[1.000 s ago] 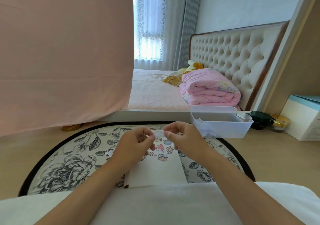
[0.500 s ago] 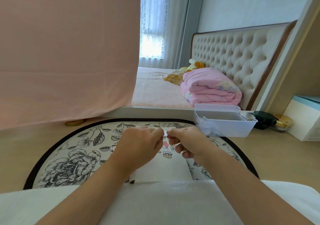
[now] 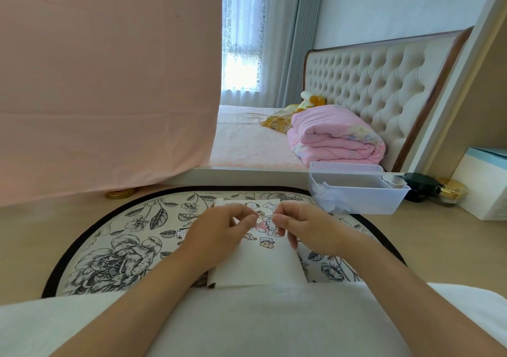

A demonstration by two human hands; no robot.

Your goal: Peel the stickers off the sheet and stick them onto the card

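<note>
A white card (image 3: 260, 269) lies on a floral mat (image 3: 109, 255), and several cartoon stickers (image 3: 266, 242) are stuck on its far half. My left hand (image 3: 219, 230) and my right hand (image 3: 310, 227) hover just above the card's far half. Thumb and forefinger are pinched on each hand, and the fingertips are a short gap apart. The small clear sticker piece they pinch is barely visible against the card. One loose sticker (image 3: 181, 232) lies on the mat left of the card. My hands hide part of the card.
A white plastic bin (image 3: 356, 194) stands at the mat's far right, with dark and gold jars (image 3: 419, 189) and a pale box (image 3: 485, 183) beyond it. A pink cloth (image 3: 104, 82) hangs at the left. A white cloth (image 3: 260, 323) covers my lap.
My hands have dropped closer to the card, and the fingertips that met half a second ago have drawn slightly apart. The view has tilted, showing more of the card.
</note>
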